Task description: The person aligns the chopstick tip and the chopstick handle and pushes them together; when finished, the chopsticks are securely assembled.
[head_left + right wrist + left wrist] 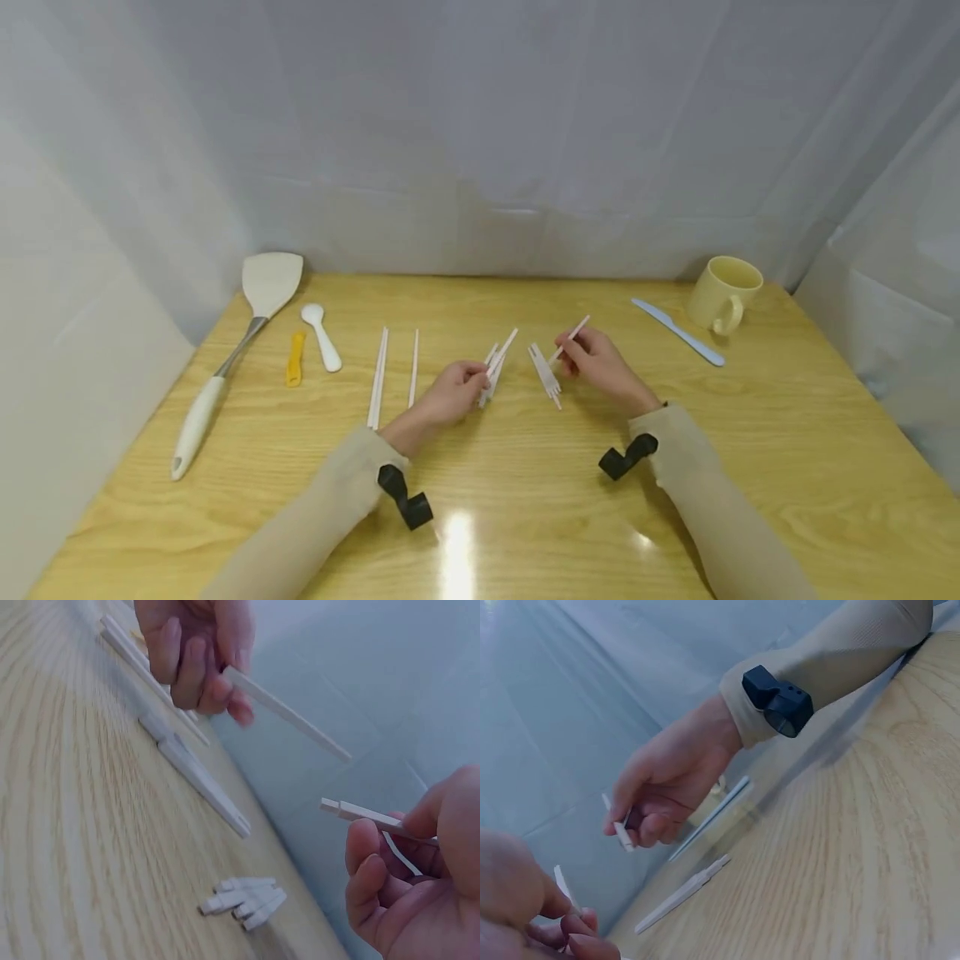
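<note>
Three cameras: one up high, two close to the hands.
The head camera looks forward and down from the near side of the shiny yellow wooden tabletop, seeing both far corners. The small black left wrist camera is low, near and tilted, facing the bare right hand. The small black right wrist camera, also tilted, faces the bare left hand. Both wrist views share the two hands.

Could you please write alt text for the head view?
The left hand and right hand each hold a pale stick over a wooden table, near clusters of pale pieces. Chopsticks, a spoon, a yellow item and a spatula lie left; a blue knife and yellow mug, right.
</note>
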Action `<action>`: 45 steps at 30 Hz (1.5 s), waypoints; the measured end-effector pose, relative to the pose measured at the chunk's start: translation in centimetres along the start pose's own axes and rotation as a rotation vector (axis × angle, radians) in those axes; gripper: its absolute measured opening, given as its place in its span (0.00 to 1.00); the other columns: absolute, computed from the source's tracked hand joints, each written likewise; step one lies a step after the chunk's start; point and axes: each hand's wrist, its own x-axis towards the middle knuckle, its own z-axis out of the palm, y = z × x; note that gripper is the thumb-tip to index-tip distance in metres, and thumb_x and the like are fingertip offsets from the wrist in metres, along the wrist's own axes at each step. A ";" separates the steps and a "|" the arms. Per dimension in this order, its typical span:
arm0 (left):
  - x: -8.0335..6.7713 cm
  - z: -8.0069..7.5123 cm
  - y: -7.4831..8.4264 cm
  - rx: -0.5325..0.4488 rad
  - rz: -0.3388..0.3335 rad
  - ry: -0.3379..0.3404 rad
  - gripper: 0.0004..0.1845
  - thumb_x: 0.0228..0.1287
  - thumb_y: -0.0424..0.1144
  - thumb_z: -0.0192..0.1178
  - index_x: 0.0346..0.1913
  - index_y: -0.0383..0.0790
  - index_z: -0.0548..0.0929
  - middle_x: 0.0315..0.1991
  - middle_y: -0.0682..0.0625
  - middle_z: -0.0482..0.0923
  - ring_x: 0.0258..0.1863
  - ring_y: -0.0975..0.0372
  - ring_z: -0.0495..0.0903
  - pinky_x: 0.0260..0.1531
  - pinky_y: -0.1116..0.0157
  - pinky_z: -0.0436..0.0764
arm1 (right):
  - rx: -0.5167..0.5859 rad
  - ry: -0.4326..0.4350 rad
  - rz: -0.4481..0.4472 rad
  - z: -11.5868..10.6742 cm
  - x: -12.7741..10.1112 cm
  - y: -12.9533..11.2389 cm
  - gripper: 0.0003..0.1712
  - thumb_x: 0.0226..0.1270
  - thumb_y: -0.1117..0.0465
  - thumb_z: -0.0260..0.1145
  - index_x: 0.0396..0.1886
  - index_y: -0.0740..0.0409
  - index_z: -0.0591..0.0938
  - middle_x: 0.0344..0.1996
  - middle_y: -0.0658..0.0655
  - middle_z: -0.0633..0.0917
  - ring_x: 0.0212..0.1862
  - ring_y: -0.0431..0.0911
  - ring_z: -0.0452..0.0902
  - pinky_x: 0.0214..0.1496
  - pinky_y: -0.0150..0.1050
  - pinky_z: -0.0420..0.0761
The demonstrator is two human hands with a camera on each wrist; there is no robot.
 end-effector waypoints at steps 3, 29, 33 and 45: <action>-0.1 0.5 0.1 -0.001 0.033 -0.011 0.17 0.73 0.29 0.42 0.58 0.21 0.71 0.35 0.43 0.74 0.19 0.67 0.62 0.20 0.73 0.65 | -0.020 0.010 -0.033 0.1 -0.2 -0.6 0.16 0.76 0.67 0.47 0.49 0.80 0.71 0.25 0.61 0.78 0.26 0.38 0.74 0.31 0.32 0.76; -0.9 3.9 -2.4 0.364 0.408 -0.128 0.04 0.59 0.28 0.59 0.33 0.35 0.84 0.26 0.49 0.81 0.23 0.70 0.73 0.25 0.73 0.75 | 0.026 0.066 -0.302 0.9 -1.4 -3.7 0.17 0.71 0.75 0.52 0.57 0.73 0.67 0.32 0.66 0.78 0.21 0.39 0.70 0.25 0.34 0.74; -1.0 4.0 -2.6 0.392 0.447 -0.125 0.04 0.56 0.27 0.59 0.31 0.35 0.84 0.25 0.49 0.81 0.23 0.70 0.71 0.25 0.74 0.73 | 0.003 0.032 -0.297 1.2 -1.3 -3.7 0.16 0.71 0.74 0.53 0.56 0.73 0.69 0.32 0.68 0.77 0.21 0.39 0.70 0.25 0.35 0.73; -1.1 4.2 -2.7 0.421 0.465 -0.115 0.05 0.56 0.28 0.58 0.31 0.36 0.83 0.24 0.51 0.79 0.22 0.71 0.70 0.23 0.74 0.71 | -0.093 -0.058 -0.224 1.1 -1.7 -3.6 0.12 0.74 0.69 0.52 0.53 0.69 0.72 0.31 0.65 0.75 0.17 0.38 0.64 0.19 0.33 0.65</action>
